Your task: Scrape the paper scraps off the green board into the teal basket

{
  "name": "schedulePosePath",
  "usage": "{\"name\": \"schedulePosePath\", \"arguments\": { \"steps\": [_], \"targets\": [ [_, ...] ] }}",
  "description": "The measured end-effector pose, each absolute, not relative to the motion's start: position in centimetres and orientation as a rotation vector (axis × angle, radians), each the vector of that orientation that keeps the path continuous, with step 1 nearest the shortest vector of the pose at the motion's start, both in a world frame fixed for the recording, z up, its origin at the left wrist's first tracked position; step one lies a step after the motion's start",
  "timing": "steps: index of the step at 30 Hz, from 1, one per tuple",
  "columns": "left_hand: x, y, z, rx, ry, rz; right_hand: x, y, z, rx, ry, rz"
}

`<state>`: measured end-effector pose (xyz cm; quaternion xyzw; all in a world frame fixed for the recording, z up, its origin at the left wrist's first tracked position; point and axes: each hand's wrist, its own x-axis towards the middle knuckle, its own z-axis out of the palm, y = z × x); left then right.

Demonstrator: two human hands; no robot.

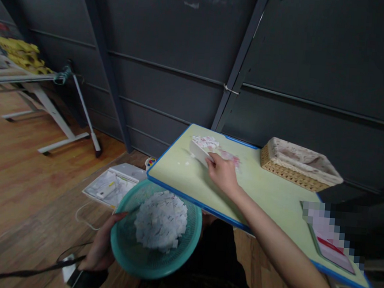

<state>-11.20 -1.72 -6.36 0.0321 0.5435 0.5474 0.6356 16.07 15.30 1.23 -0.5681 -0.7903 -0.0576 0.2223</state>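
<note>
My left hand (105, 237) grips the near-left rim of a round teal plastic colander (120, 256), held beside the table's front edge. Inside the colander lies a heap of white scraps (161, 221) that look like torn paper. Over the pale yellow-green tabletop (179, 172), my right hand (223, 172) is closed on a flat white scraper-like piece (198, 153), its long edge tilted toward the surface. Just beyond that piece sits a small pile of white and pinkish bits (205, 141). A pink smear (229, 156) shows behind my right fingers.
A lined wicker basket (289, 169) stands at the table's back right. Nearer the right edge lies a partly blurred flat item (333, 248). An open white box (109, 186) and cables are on the floor at left. Dark metal panels (173, 40) rise behind the table.
</note>
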Motion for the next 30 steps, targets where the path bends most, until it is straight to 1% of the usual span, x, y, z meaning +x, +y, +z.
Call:
{"name": "schedulePosePath", "arguments": {
  "steps": [4,11,16,18,23,30],
  "targets": [
    [-11.2,-1.6,-6.1,0.085,1.241,1.254,15.7,15.5,0.7,-1.595,-2.282,-0.227],
    [-11.2,-1.6,-6.1,0.077,1.184,1.286,15.3,13.2,0.5,-1.451,-2.365,-0.201],
    [-11.1,-1.6,-6.2,0.120,1.212,1.287,15.2,15.0,1.2,-1.682,-2.270,-0.314],
    [-11.1,-1.6,-6.2,0.118,1.220,1.283,15.0,15.3,1.2,-1.686,-2.328,-0.312],
    [-11.0,-1.5,-5.9,0.085,1.198,1.281,14.7,13.5,0.3,-1.405,-2.493,-0.201],
    [-10.8,-1.5,-5.1,0.127,1.172,1.318,15.8,10.9,-0.3,-1.017,-2.418,0.059]
  ]
}}
